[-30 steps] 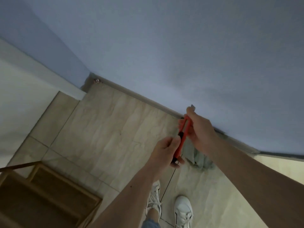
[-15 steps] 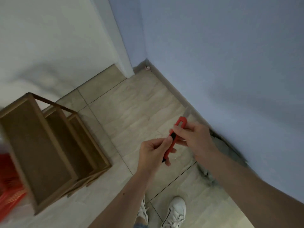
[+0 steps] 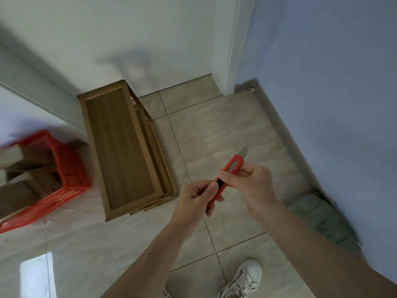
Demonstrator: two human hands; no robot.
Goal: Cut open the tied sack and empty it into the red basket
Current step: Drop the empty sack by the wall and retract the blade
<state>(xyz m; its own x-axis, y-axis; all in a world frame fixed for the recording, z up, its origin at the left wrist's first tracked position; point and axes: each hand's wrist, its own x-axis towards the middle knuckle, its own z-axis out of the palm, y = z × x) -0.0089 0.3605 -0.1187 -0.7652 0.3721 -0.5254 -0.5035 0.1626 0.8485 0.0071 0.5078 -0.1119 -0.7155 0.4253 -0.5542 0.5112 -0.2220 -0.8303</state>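
while the red utility knife (image 3: 228,177) is held between both hands above the tiled floor (image 3: 225,134), the step in hand is judged to be the readying of the blade, not yet the cutting; a short length of grey blade (image 3: 243,151) is seen standing out of the knife's far end. the lower end of the knife is gripped by the left hand (image 3: 196,197), its fingers curled round the handle and the thumb laid near the black slider. the middle of the knife is pinched by the right hand (image 3: 249,183), fingers bent round the body just beyond the left hand

the red basket (image 3: 62,168) is seen well to the left of the knife, past the wooden shelf unit (image 3: 120,145) that stands between them; brown cardboard pieces (image 3: 32,160) are already lying in it, though that part is blurred. a grey-green bundle (image 3: 320,214) lies on the floor to the right of the knife, against the blue wall (image 3: 333,82) and partly hidden by the right forearm; it is taken to be the tied sack, though no tie can be made out. a white shoe (image 3: 245,278) is seen below the knife

the next move is judged to call for the knife being left in one hand, the other being freed to steady the sack, and the blade being brought down to the tied neck, kept away from the fingers
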